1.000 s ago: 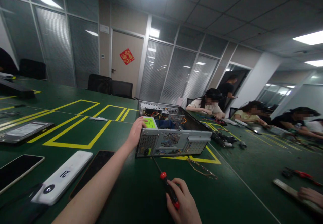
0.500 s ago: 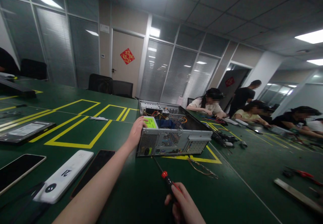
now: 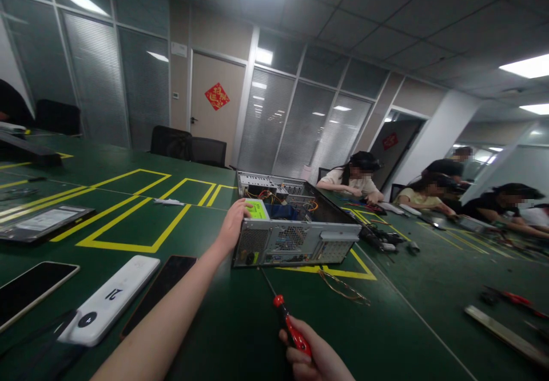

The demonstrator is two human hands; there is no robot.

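An opened desktop computer case (image 3: 315, 245) lies on the green table, its rear panel towards me and wires showing inside. My left hand (image 3: 234, 223) grips its near left corner, fingers curled over the top edge onto the power supply with a yellow-green label (image 3: 256, 210). Low in the middle, my right hand (image 3: 311, 349) is closed around the red and black handle of a screwdriver (image 3: 295, 335). The shaft points up and away, with its tip close to the lower edge of the rear panel. Whether the tip touches anything, I cannot tell.
To the left lie a white power bank (image 3: 112, 301), two phones, one a white-edged phone (image 3: 36, 292), and a hard drive (image 3: 47, 223). A thin loop of wire (image 3: 343, 288) sits before the case. Tools and a metal strip (image 3: 506, 335) lie right. Several people work beyond.
The screwdriver handle has turned in my right hand, showing more red, and my fingers have shifted on it. My left hand and the case stay put. A standing person has moved right.
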